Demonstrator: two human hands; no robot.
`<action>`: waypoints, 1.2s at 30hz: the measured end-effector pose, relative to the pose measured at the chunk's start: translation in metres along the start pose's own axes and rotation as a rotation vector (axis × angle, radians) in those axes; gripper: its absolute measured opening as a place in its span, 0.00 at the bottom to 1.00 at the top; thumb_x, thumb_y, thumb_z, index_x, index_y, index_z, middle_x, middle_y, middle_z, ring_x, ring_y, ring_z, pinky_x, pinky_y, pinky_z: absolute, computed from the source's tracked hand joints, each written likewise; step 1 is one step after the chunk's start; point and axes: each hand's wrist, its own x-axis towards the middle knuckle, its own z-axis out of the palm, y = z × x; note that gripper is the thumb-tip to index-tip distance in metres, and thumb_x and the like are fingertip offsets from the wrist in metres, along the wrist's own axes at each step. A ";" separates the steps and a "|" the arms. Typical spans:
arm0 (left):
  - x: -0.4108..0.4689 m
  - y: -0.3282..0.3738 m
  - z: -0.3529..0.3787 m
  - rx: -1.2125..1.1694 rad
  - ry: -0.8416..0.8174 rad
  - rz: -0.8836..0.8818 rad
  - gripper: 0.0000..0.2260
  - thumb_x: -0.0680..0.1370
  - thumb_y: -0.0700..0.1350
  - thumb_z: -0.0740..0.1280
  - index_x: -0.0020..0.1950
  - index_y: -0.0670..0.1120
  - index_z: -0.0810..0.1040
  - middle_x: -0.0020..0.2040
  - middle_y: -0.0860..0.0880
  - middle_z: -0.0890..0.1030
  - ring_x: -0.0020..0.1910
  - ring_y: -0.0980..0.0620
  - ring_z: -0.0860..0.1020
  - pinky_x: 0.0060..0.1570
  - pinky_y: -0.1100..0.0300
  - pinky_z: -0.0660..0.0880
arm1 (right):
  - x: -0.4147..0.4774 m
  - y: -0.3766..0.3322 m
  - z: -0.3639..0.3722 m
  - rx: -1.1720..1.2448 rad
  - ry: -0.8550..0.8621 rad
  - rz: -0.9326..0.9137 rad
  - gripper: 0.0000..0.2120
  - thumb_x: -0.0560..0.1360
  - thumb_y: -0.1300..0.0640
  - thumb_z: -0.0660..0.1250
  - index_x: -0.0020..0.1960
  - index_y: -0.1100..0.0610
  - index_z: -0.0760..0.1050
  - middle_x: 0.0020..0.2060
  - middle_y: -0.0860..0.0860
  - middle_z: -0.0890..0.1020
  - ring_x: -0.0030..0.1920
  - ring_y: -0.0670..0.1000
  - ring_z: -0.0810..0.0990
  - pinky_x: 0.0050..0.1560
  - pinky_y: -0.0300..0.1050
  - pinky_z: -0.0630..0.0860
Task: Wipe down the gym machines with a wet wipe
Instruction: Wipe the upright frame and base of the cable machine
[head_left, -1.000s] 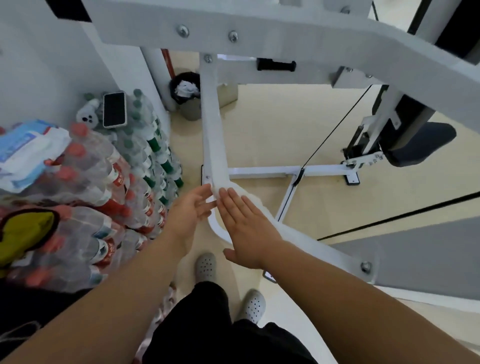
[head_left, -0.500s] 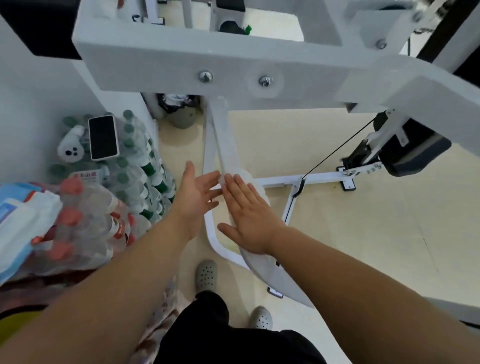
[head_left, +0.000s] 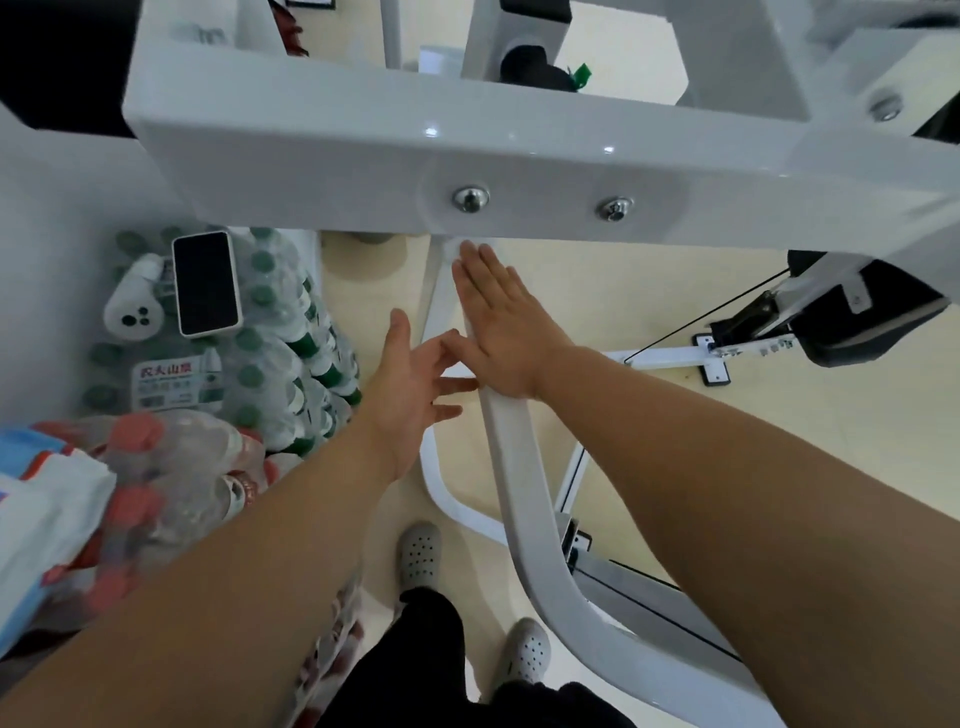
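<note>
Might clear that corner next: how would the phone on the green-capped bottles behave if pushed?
The phone lies flat across the caps of the green-capped bottles, so it would probably slide or rock easily. It looks slim and rigid, likely light to lift. Its perch is uneven; a nudge may tip it off.

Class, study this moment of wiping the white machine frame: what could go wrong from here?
The right hand, flat on the bar, reaches almost to the crossbeam; pushing upward could jam it there. The phone lies loose on stacked bottles beside the left hand; an elbow might knock it off.
</note>
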 end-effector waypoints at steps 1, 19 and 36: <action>-0.002 0.000 0.000 -0.002 -0.006 -0.005 0.36 0.80 0.71 0.38 0.73 0.54 0.72 0.68 0.56 0.80 0.62 0.50 0.81 0.67 0.45 0.70 | -0.003 -0.001 0.001 0.013 -0.003 0.006 0.38 0.85 0.38 0.46 0.83 0.60 0.37 0.82 0.56 0.36 0.82 0.53 0.34 0.82 0.52 0.38; -0.006 -0.045 -0.008 -0.334 -0.025 -0.011 0.39 0.81 0.70 0.40 0.77 0.47 0.69 0.70 0.52 0.78 0.67 0.52 0.78 0.75 0.46 0.63 | -0.032 0.011 -0.009 -0.331 -0.115 -0.364 0.46 0.80 0.28 0.42 0.81 0.63 0.58 0.82 0.60 0.57 0.83 0.59 0.48 0.82 0.57 0.47; -0.029 -0.066 -0.007 -0.206 0.050 0.009 0.34 0.81 0.70 0.39 0.68 0.54 0.75 0.65 0.54 0.81 0.62 0.53 0.81 0.69 0.48 0.69 | -0.066 -0.002 0.011 -0.249 0.085 -0.473 0.35 0.78 0.30 0.57 0.57 0.62 0.80 0.58 0.58 0.79 0.74 0.63 0.69 0.79 0.63 0.56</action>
